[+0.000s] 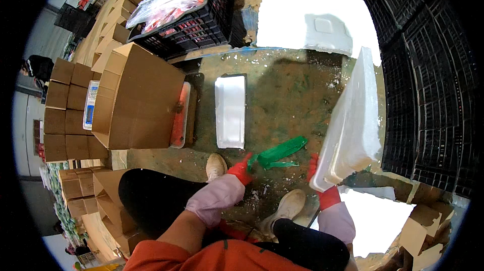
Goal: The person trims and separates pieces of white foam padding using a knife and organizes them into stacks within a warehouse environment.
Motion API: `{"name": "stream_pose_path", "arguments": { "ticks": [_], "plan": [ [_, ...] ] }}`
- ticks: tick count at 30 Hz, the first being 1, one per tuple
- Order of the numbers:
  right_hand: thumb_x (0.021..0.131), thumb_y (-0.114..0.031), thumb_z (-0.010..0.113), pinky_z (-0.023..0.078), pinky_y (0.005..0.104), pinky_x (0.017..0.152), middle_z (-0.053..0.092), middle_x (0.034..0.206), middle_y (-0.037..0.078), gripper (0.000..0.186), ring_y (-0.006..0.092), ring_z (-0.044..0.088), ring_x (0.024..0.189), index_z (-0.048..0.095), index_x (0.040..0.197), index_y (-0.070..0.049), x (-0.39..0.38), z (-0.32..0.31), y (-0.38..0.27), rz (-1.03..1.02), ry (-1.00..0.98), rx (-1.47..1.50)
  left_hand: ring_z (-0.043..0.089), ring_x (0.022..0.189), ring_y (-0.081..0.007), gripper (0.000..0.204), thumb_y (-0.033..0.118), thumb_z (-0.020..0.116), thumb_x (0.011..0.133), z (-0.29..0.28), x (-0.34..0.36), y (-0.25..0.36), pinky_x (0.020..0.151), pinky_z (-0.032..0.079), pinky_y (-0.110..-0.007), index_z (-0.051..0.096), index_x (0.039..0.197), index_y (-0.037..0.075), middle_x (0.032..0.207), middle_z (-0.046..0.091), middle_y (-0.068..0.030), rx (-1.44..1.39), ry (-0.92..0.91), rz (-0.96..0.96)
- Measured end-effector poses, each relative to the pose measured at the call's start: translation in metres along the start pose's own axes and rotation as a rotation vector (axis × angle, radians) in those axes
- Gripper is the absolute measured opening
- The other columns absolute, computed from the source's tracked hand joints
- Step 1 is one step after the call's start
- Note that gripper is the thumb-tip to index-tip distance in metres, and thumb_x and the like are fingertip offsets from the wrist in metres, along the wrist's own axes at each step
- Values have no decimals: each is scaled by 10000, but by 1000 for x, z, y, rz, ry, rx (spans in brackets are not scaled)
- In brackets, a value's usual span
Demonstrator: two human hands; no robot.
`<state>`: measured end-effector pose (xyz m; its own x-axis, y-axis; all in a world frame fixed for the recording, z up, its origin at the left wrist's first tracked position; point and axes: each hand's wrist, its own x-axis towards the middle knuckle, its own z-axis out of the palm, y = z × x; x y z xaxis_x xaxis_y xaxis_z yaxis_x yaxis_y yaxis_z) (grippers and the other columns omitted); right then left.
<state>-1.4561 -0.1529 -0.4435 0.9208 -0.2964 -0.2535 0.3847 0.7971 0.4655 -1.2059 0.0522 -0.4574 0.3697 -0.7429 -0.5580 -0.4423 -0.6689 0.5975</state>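
Observation:
In a red glove with a pale sleeve cover, my left hand (241, 170) is closed on one end of a crumpled green plastic strip (280, 154). The strip trails to the right, just above the floor or on it; I cannot tell which. My right hand (328, 198), also red-gloved, grips the near edge of a big white foam box or lid (353, 125). That foam piece is tilted up on its side. Ahead of my left hand lies a narrow white foam lid or block (230, 112) on the floor.
An open cardboard box (138, 97) stands beside a scale display (91, 104) at left. Beyond is a black crate (201, 24) of plastic-wrapped red goods. Stacked black crates (433, 79) line the right. White foam sheets (287, 16) lie ahead, cardboard pieces (426, 225) at lower right.

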Motion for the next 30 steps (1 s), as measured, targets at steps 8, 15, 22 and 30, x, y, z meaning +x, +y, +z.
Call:
{"name": "stream_pose_path", "arguments": {
  "ticks": [8, 15, 22, 30],
  "plan": [
    [939, -421, 349, 381, 453, 994, 416, 1299, 252, 556, 346, 425, 1205, 404, 1260, 30, 20, 20, 63, -49, -135, -549, 583, 934, -372, 975, 309, 725, 667, 18, -21, 103, 782, 470, -460, 123, 1420, 157, 1049, 583, -225, 384, -141, 233],
    [869, -555, 447, 437, 412, 919, 513, 1245, 138, 661, 272, 536, 1078, 412, 1310, -64, 32, -36, 29, -116, 320, -643, 546, 1010, -362, 782, 358, 724, 666, 25, -20, 116, 841, 455, -442, 360, 1315, 119, 1154, 546, -188, 183, -281, 72],
    [773, -639, 539, 361, 394, 983, 497, 1280, 104, 821, 261, 470, 1163, 398, 1334, -56, 13, -38, 16, -169, 905, -1088, 508, 1086, -221, 399, 279, 502, 899, -26, -13, 98, 907, 430, -364, 477, 1263, 117, 1214, 508, -129, -1223, -39, -89],
    [902, -476, 396, 286, 597, 1016, 440, 1309, 171, 529, 360, 359, 1256, 449, 1232, -65, 17, -21, 16, -208, 221, -498, 545, 1002, -205, 704, 12, 652, 747, -33, 6, 56, 860, 457, -340, 332, 1367, 110, 1134, 561, -119, -633, 211, 28]
  ]
}}
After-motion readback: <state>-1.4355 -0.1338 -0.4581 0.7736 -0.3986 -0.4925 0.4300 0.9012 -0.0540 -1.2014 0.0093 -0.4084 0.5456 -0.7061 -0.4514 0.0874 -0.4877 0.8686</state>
